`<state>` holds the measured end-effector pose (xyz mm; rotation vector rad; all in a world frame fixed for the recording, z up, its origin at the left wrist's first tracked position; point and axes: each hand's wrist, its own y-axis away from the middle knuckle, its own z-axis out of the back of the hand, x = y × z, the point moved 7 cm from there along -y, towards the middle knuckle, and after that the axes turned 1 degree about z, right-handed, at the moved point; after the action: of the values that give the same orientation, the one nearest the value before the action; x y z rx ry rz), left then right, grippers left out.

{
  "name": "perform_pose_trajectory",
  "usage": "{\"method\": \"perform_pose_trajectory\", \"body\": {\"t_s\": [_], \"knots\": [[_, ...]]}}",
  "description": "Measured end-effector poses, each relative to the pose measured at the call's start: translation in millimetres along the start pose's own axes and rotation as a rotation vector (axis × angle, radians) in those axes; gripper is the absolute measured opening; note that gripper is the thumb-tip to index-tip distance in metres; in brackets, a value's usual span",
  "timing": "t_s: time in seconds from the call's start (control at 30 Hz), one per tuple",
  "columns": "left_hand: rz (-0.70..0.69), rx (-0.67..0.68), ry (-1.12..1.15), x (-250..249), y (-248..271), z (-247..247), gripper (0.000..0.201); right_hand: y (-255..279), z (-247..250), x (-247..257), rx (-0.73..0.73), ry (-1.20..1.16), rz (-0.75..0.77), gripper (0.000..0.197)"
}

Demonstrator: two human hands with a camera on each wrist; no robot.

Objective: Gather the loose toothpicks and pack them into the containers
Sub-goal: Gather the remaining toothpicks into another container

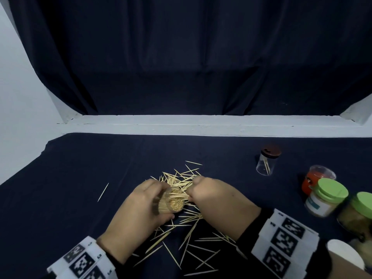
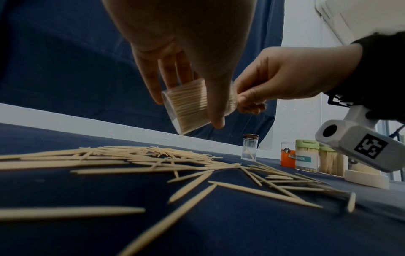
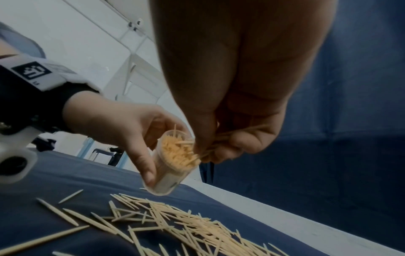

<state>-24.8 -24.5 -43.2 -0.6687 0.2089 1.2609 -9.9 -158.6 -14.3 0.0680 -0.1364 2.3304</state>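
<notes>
Left hand (image 1: 138, 210) curled round clear tub (image 3: 173, 162), nearly full, tilted above table middle. Right hand (image 1: 217, 202) pinches small bundle (image 3: 221, 138) at tub mouth. Toothpicks (image 1: 189, 234) light, stiff, sharp-tipped, roll easily: judge pinch mid-length best. Many loose ones beneath hands. Jars (image 1: 326, 198) by right edge, well apart; closed, probably.

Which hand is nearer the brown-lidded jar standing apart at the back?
Right. The right hand is over the toothpick pile, on the side toward the brown-lidded jar; the left hand, gripping the clear container, lies farther beyond it.
</notes>
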Motion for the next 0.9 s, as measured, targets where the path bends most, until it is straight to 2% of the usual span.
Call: {"method": "perform_pose_trajectory", "body": {"t_s": [0.17,0.27,0.43,0.53,0.63,0.73,0.8,0.9], "knots": [[-0.063,0.007,-0.023,-1,1,-2,0.059,-5,14,25,-0.003,0.095,0.059,0.025],[-0.068,-0.013,-0.024,1,1,0,0.06,-7,11,19,0.08,0.065,-0.015,0.023],[-0.077,0.028,0.022,-2,3,-4,0.059,-16,5,8,0.074,-0.203,-0.136,0.014],[-0.07,0.038,0.032,-2,2,-5,0.061,-19,0,2,0.182,-0.334,-0.155,0.028],[-0.03,-0.01,0.032,0,1,-2,0.057,-15,9,-6,0.055,-0.446,-0.145,0.033],[-0.029,-0.012,0.029,-3,1,-1,0.059,-8,16,-17,-0.119,-0.564,-0.178,0.022],[-0.04,-0.003,0.033,-4,2,-2,0.058,-8,14,-18,-0.142,-0.567,-0.191,0.015],[-0.056,-0.016,0.037,-6,2,-1,0.058,-12,12,-14,-0.138,-0.596,-0.203,0.019]]}}
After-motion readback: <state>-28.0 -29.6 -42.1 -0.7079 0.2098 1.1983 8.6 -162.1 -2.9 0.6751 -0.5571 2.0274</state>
